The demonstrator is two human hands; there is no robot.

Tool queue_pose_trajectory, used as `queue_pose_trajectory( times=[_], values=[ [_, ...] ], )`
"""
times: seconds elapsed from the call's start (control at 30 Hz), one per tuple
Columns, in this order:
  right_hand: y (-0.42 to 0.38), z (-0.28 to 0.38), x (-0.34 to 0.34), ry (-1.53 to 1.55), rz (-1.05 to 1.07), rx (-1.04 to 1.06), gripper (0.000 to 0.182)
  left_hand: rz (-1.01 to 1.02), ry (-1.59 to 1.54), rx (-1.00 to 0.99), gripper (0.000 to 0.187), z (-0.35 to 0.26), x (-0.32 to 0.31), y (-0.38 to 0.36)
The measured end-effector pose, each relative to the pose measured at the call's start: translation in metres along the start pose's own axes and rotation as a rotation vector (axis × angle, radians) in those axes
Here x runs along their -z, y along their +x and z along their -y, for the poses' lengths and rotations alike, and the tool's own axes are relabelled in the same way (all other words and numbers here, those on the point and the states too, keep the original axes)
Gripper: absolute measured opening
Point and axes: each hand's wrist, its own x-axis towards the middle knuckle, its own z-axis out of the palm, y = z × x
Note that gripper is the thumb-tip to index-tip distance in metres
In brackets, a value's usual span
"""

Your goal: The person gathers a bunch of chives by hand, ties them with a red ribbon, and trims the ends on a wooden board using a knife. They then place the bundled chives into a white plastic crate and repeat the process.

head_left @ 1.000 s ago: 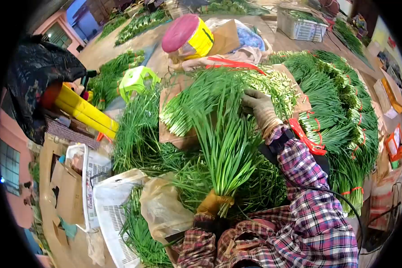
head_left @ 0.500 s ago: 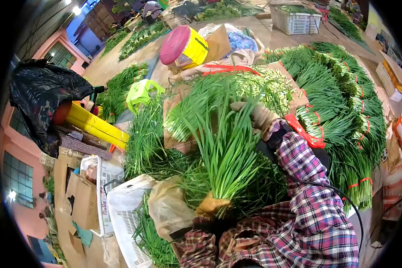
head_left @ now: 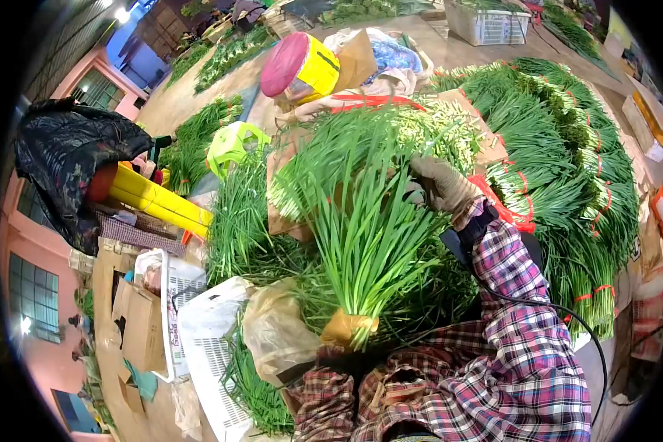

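Note:
A fanned bunch of garlic chives (head_left: 365, 254) stands with its pale stem ends down, close to my body. My left hand (head_left: 346, 328), in an orange-tan glove, is closed round the stems; the leaf tips spread up and away. At the upper right of the bunch, my right hand (head_left: 443, 183) wears a grey-brown glove. Its fingers curl in at the leaf tips and are partly hidden by them. Behind the bunch, more loose chives (head_left: 291, 195) lie on cardboard. Long dark green leaves (head_left: 427, 291) are heaped beneath my hands.
Tied chive bundles (head_left: 552, 177) are stacked at the right, with red ties (head_left: 497, 199) nearby. At the left are white crates (head_left: 210, 353), a plastic bag (head_left: 276, 328), a green stool (head_left: 236, 146) and a yellow stool (head_left: 158, 200) under a black jacket. A pink-topped yellow drum (head_left: 313, 70) stands behind.
My right hand has moved right and slightly down along the leaf tips, out toward the bunch's edge. My left hand still holds the stems, slightly higher in view.

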Motion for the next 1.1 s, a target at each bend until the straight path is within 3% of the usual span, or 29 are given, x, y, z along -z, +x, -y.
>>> queue_pose_trajectory(
  times=[0.07, 0.1, 0.2, 0.23, 0.27, 0.33, 0.37, 0.53, 0.6, 0.73, 0.8, 0.87, 0.9, 0.93, 1.0, 1.03, 1.1],
  values=[
    [-0.002, -0.002, -0.005, 0.133, 0.055, 0.020, 0.054, -0.072, -0.091, 0.037, 0.044, 0.002, 0.000, -0.004],
    [-0.006, -0.002, -0.006, 0.144, 0.050, -0.008, 0.049, -0.111, -0.055, 0.097, 0.083, 0.002, 0.000, -0.004],
    [-0.006, -0.006, -0.006, 0.207, 0.113, -0.007, 0.052, -0.010, -0.080, 0.146, 0.073, 0.003, 0.008, -0.005],
    [-0.009, 0.001, -0.017, 0.274, 0.131, -0.037, 0.048, 0.043, -0.030, 0.136, 0.057, 0.022, 0.033, -0.008],
    [-0.008, -0.001, -0.019, 0.275, 0.130, -0.040, 0.048, 0.041, -0.032, 0.136, 0.057, 0.025, 0.037, -0.007],
    [-0.005, -0.003, -0.021, 0.020, -0.058, 0.005, 0.039, 0.281, -0.213, 0.027, 0.046, 0.027, 0.037, -0.003],
    [-0.003, -0.004, -0.024, -0.049, -0.131, -0.020, 0.032, 0.279, -0.314, 0.078, 0.032, 0.025, 0.032, -0.003],
    [-0.007, 0.014, -0.045, -0.450, -0.335, 0.007, 0.031, 0.040, -0.082, -0.019, 0.028, 0.019, 0.017, -0.013],
    [-0.009, 0.034, -0.065, -0.587, -0.444, -0.089, 0.030, 0.035, -0.216, 0.066, 0.065, 0.019, 0.022, -0.011],
    [0.010, 0.042, -0.046, -0.613, -0.481, -0.043, 0.026, 0.083, -0.096, 0.017, 0.071, -0.001, 0.003, -0.002],
    [0.017, 0.039, -0.035, -0.621, -0.430, -0.037, 0.027, 0.125, -0.168, 0.092, 0.066, 0.032, 0.035, -0.006],
    [0.017, 0.042, -0.035, -0.659, -0.438, -0.073, 0.027, 0.181, 0.194, -0.086, 0.031, 0.026, 0.020, 0.003],
    [0.016, 0.043, -0.036, -0.694, -0.446, -0.110, 0.027, -0.094, -0.151, 0.063, 0.031, 0.005, -0.002, -0.002],
    [0.014, 0.043, -0.037, -0.698, -0.447, -0.113, 0.027, -0.093, -0.156, 0.061, 0.031, 0.009, 0.005, -0.004],
    [0.004, 0.042, -0.043, -0.600, -0.330, -0.059, 0.026, 0.173, -0.103, 0.050, 0.034, 0.028, 0.030, -0.007],
    [0.001, 0.042, -0.046, -0.592, -0.286, -0.089, 0.027, 0.150, 0.167, -0.011, 0.041, 0.026, 0.033, -0.003],
    [-0.002, 0.036, -0.050, -0.504, -0.259, -0.076, 0.027, 0.184, 0.013, -0.054, 0.046, 0.028, 0.031, 0.001]
  ],
)
